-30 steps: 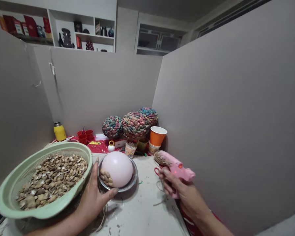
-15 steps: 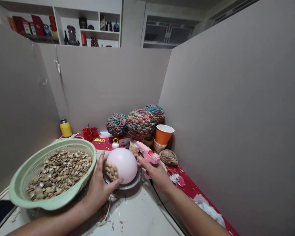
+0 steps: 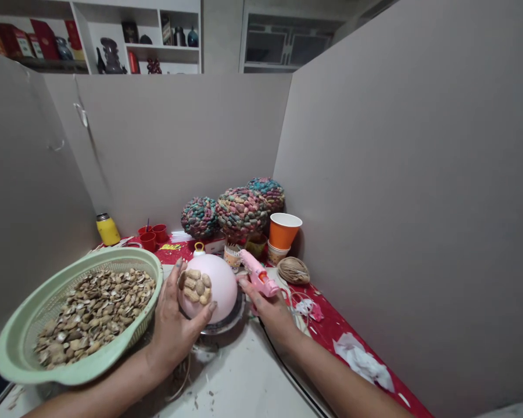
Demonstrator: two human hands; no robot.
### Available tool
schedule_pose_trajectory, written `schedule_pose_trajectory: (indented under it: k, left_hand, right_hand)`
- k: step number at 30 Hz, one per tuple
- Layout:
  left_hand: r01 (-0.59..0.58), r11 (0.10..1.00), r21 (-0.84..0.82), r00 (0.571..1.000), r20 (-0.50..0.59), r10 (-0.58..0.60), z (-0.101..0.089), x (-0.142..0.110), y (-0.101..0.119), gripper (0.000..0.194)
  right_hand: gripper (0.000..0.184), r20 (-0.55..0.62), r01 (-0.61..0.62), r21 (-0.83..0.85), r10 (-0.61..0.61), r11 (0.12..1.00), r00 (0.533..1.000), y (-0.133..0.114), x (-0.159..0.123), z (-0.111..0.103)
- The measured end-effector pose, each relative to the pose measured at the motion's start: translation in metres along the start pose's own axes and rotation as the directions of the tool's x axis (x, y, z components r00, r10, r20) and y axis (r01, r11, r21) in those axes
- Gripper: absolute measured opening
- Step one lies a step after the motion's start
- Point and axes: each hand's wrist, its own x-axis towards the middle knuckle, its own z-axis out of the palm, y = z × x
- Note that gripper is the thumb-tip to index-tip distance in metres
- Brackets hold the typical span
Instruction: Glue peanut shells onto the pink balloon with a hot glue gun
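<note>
A pale pink balloon rests in a shallow metal bowl, with a patch of peanut shells stuck to its left side. My left hand grips the balloon from the left, thumb in front and fingers behind, around the shell patch. My right hand is closed on a pink hot glue gun, its nozzle pointing up and to the left; fingertips of that hand reach the balloon's right side. A green colander full of loose peanut shells stands left of my left hand.
Behind the balloon stand shell-covered coloured balls, an orange paper cup, red cups and a yellow bottle. A twine coil and crumpled white tissue lie at right. Grey partitions enclose the table.
The balloon has turned in the bowl, so more of the shell patch faces me. My right hand still holds the glue gun beside it. The whole view has shifted slightly.
</note>
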Motion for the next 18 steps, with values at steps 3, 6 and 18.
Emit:
schedule_pose_trajectory:
  k: [3, 6, 18]
  left_hand:
    - [0.007, 1.000, 0.028, 1.000, 0.007, -0.008, 0.000, 0.004, 0.001, 0.086]
    - [0.033, 0.997, 0.066, 0.998, 0.049, -0.037, 0.003, 0.005, -0.001, 0.084]
    - [0.050, 0.998, 0.023, 0.996, 0.070, -0.052, 0.010, 0.009, -0.006, 0.085]
  right_hand:
    - [0.050, 0.031, 0.005, -0.007, -0.005, 1.000, 1.000, 0.001, -0.001, 0.000]
    - [0.048, -0.004, 0.026, -0.026, -0.027, 0.999, 1.000, 0.001, 0.000, 0.000]
    - [0.051, 0.034, -0.052, -0.040, 0.053, 0.998, 0.998, 0.012, 0.000, -0.001]
